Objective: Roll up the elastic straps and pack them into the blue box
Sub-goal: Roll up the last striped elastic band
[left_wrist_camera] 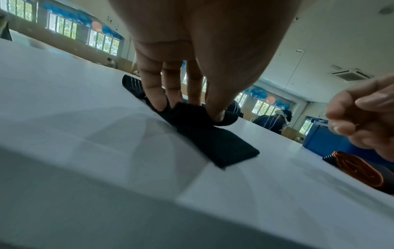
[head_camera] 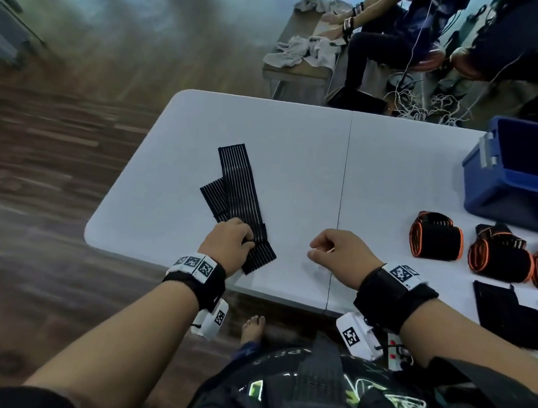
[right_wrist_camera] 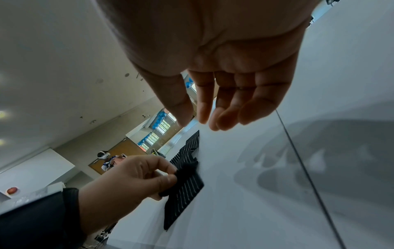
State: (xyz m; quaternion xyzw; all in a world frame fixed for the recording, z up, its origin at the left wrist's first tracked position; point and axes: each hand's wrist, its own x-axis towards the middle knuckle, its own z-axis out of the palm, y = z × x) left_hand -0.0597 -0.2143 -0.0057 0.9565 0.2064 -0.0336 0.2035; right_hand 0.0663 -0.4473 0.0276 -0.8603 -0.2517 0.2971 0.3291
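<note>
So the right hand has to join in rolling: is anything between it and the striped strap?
Nothing visible. The right hand hovers over bare table, empty, beside the strap, whose near end the left hand pinches.

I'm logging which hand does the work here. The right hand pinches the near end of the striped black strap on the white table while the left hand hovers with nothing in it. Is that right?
Hands swapped. In the head view the left hand pinches the near end of the striped black strap on the white table, while the right hand hovers with nothing in it.
</note>
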